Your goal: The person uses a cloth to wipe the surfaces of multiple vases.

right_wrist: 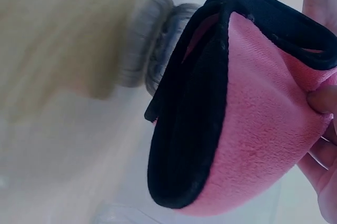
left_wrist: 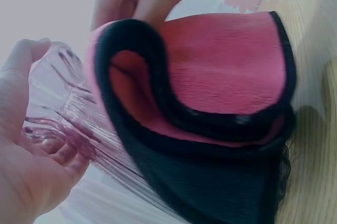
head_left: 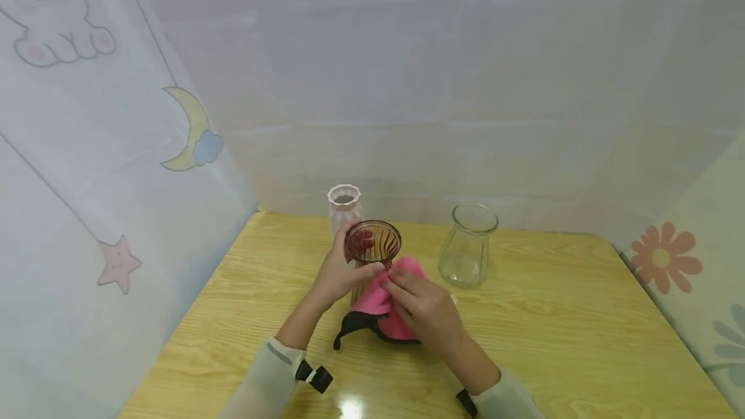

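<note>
Ribbed, see-through vase (head_left: 379,246), perhaps purplish

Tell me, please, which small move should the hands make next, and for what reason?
Probably the right hand should wipe gently down the tinted glass vase with the pink cloth: its fingers pinch the cloth just below the vase's rim, while the left hand grips the flared top.

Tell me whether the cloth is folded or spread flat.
Folded, loosely: in the left wrist view the cloth bends over on itself, its black edge curving in a loop, with the right hand gripping it.
</note>
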The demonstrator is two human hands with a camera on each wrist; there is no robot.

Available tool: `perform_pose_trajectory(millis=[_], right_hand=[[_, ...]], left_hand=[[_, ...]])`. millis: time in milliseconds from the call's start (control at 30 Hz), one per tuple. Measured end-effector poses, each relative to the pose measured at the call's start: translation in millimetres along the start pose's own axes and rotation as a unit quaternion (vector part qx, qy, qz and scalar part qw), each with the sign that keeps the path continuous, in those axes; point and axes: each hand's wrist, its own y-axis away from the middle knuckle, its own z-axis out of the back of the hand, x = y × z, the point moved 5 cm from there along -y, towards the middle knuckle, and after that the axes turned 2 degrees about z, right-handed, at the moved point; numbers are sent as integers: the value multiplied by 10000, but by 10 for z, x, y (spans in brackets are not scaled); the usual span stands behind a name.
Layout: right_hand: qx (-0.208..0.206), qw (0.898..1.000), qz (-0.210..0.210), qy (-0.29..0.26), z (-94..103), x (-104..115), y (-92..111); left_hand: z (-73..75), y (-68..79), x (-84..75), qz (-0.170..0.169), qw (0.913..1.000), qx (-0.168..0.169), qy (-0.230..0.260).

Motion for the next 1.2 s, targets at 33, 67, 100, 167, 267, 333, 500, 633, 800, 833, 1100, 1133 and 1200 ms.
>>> perform_pose_trajectory(millis=[33,67,100,167,267,333,500,633,800,833,1100,1133,1200], right_hand=[[51,10000,-26,3,-10,6,20],[106,9999,-50,21,-21,13,40],[173,9998,-81,42,-33,18,60],[262,9996,-96,98,-55,33,99],[346,9992,-114,147,-80,56,145],[372,9991,-153,121,-93,69,170],[492,9981,-344,100,-110,99,210],[681,9961,-551,61,-147,113,253],[906,9940,-617,34,-201,135,303],[945,9936,-614,33,-201,139,302],[638,9974,-319,127,-43,138,183],[535,9981,-261,148,-6,131,155],[343,9991,-193,176,69,109,94]], left_hand=[[2,-9,7,-35,10000,73,54],[5,-18,10,-70,9998,146,115],[8,-29,15,-109,9996,214,160],[15,-47,22,-189,9988,353,281],[28,-75,37,-293,9971,557,436],[35,-91,39,-383,9952,719,551],[42,-147,43,-465,9890,1145,818],[54,-199,44,-385,9827,1484,1042],[88,-253,87,-354,9746,1872,1176],[92,-260,94,-348,9732,1921,1213],[71,-205,59,-655,9855,1182,1021],[66,-186,42,-699,9894,952,849],[56,-148,1,-742,9951,486,434]])
